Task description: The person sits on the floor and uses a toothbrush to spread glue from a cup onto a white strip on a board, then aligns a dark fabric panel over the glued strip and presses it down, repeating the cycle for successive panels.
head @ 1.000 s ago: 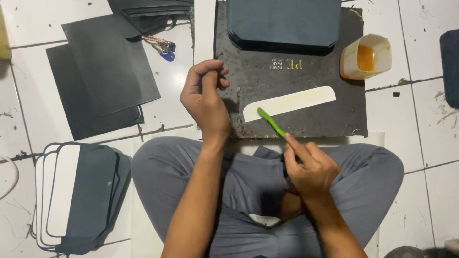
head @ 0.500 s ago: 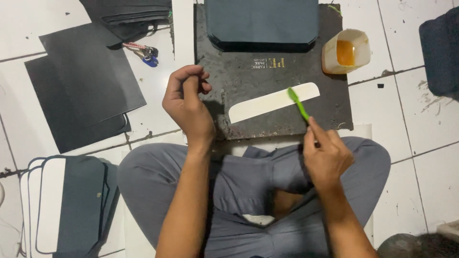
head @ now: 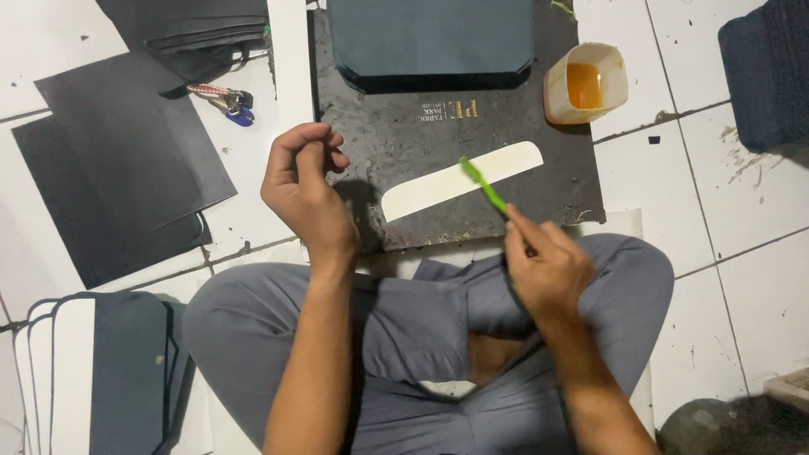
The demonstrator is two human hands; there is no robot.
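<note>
Right hand (head: 546,268) clamped on green brush (head: 482,184), tip over cream strip (head: 461,180); left hand (head: 305,187) curled, empty, beside

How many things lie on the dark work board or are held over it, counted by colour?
Cream: 1, the rounded strip lying flat on the dark work board.
Dark blue-grey: 1, the large panel at the board's far edge.
Green: 1, the brush in the right hand, its tip over the strip.
Total: 3.
The left hand is curled at the board's edge, seemingly holding nothing.
</note>
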